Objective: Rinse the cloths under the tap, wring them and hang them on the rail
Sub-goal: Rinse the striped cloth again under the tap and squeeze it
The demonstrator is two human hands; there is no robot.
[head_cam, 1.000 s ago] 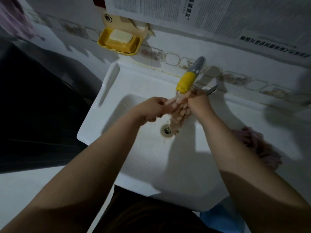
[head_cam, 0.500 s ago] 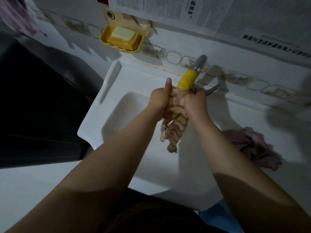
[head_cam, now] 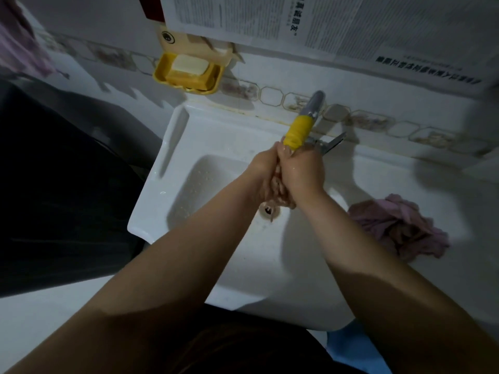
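Observation:
A striped peach cloth [head_cam: 278, 194] is bunched between both my hands just under the yellow-tipped tap [head_cam: 298, 132], above the white sink [head_cam: 213, 171]. My left hand [head_cam: 263, 168] and my right hand [head_cam: 303, 168] press together and grip the cloth; only its lower folds show beneath my palms, with a small tail hanging over the drain [head_cam: 268, 210]. A second, pink cloth [head_cam: 399, 225] lies crumpled on the sink's right ledge.
A yellow soap dish [head_cam: 189, 72] with a bar of soap hangs on the tiled wall at the back left. Newspaper [head_cam: 324, 22] covers the wall above. A pink cloth [head_cam: 19, 41] hangs at the top left. A dark object [head_cam: 59, 190] stands left of the sink.
The cloth hung long below my hands half a second ago; now it is gathered up into a tight bunch between both palms. My left thumb no longer sticks up.

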